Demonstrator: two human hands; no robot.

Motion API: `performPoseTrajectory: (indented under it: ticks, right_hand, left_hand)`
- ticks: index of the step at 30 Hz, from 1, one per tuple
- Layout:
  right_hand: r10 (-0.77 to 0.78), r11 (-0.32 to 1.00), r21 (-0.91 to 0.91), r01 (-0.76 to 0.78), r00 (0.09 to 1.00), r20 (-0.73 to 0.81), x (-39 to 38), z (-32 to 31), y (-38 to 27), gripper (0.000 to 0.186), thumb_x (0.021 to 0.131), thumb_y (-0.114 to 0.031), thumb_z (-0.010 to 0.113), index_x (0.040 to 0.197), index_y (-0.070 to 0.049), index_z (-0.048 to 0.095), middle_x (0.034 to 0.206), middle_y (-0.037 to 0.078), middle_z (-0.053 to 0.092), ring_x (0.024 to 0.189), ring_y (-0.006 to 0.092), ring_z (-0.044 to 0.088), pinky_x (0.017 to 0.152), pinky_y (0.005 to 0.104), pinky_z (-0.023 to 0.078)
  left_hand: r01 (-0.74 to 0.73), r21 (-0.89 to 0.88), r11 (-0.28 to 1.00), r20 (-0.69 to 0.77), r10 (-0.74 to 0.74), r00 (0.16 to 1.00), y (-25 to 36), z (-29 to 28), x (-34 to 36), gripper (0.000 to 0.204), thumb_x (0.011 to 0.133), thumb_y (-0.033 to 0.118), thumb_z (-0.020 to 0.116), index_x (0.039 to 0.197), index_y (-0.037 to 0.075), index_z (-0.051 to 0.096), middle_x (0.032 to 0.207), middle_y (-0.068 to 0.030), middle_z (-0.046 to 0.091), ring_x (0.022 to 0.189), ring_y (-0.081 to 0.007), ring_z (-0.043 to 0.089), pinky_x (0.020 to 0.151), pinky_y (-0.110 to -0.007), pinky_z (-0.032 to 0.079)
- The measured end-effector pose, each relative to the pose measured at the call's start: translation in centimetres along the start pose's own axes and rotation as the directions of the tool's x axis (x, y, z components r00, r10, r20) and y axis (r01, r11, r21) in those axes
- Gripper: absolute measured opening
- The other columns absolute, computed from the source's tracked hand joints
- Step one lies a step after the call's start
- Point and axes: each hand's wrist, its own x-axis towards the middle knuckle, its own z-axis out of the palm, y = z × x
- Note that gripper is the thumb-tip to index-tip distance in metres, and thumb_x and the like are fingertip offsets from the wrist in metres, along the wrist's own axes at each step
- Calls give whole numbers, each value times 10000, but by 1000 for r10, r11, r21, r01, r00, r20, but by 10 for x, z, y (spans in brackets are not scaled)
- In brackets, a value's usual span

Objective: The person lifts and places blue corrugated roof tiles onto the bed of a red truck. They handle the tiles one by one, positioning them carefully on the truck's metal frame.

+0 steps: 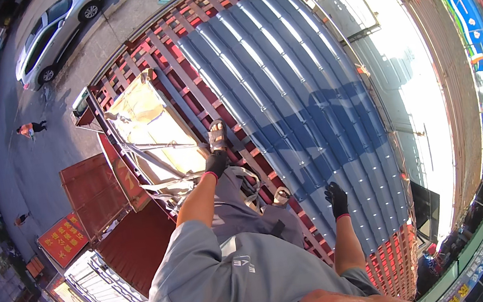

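Note:
Long glossy blue roof sheets (pixel 281 82), ribbed like tiles, lie stacked over a red slatted frame. My right hand (pixel 337 199), in a black glove, is over their near part with its fingers apart and nothing in them. I cannot tell whether it touches the sheet. My left hand (pixel 216 163), also gloved in black, is down beside my sandalled foot (pixel 217 136), close to the edge of a pale wrapped package (pixel 144 125). Its fingers are not clear. Grey straps (pixel 159 143) cross that package.
I am high above the ground, on red slats (pixel 175 42) with gaps between them. A metal rail (pixel 320 11) runs along the right side, beside a white roof (pixel 403 64). A silver car (pixel 58 31) and a person (pixel 32 128) are below at the left.

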Motion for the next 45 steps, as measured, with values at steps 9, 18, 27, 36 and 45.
performPoseTrajectory:
  ticks: [9,18,27,36,45]
  right_hand:
    - [111,927,-376,-12,963,244,-27,142,-95,312,934,-163,537,1226,-63,586,1046,62,684,868,158,669,702,298,523]
    - [-212,579,-535,615,747,630,4,299,-236,354,945,-180,554,1273,-47,571,1062,48,685,906,127,654,750,256,510]
    - [-178,662,-563,495,833,523,19,403,-315,343,914,-186,632,1203,-3,607,929,47,678,767,95,593,655,228,451]
    - [-209,320,-607,727,679,704,-17,475,-352,355,913,-160,607,1216,25,589,998,94,672,887,125,630,775,256,488]
    - [-143,457,-633,625,754,641,17,451,-358,312,908,-171,609,1153,21,624,956,69,679,849,118,609,767,267,472]
  left_hand:
    - [13,-192,981,-10,-15,1000,29,-199,22,198,908,240,584,980,61,630,814,-45,664,704,-149,641,648,-296,506]
    - [70,-215,974,-390,-151,908,-29,-366,-7,338,885,332,532,1031,53,655,882,-132,715,776,-223,686,729,-348,515]
    - [416,-586,696,-45,-540,841,-44,-289,-118,362,875,326,576,1018,2,649,760,-100,686,643,-179,655,607,-322,518]
    - [300,-649,699,-114,-480,870,-9,-313,-108,338,872,310,602,1036,19,658,813,-113,702,711,-173,673,644,-307,518]
    - [129,-444,887,-326,-294,899,16,-391,-61,394,911,386,514,1083,55,642,873,-108,710,784,-212,692,722,-342,520]
